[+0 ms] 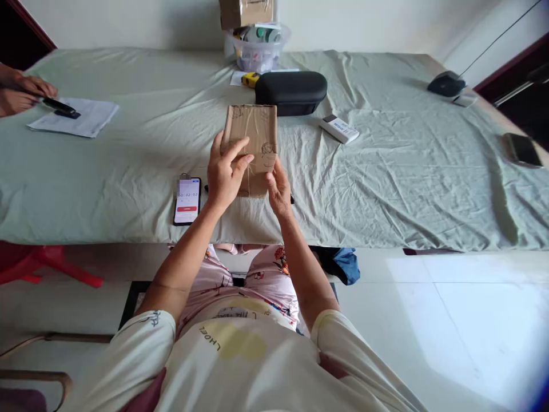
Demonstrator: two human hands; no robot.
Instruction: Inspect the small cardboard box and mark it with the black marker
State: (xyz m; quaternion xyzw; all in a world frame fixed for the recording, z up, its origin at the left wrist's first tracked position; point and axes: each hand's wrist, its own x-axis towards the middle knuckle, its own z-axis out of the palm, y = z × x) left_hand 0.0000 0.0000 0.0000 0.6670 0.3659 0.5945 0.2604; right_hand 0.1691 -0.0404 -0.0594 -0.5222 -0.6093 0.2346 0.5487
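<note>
Pale printed cloth shirt (pixel 231 372) is filling foreground, cut off below. Left grip (pixel 225 171) and right grip (pixel 281 191) are holding brown rectangular cardboard box (pixel 260 126) over pale-green cloth-covered bench (pixel 407 171); underside hidden, bench contact unclear. Long axis is running forward, away from wearer.

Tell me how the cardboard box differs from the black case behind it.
The cardboard box is brown with dark markings; the black case looks plain. The box has squared corners, the case rounded ends. The left hand and right hand are on the box; no hand touches the case. Both are longer than they are wide.
</note>
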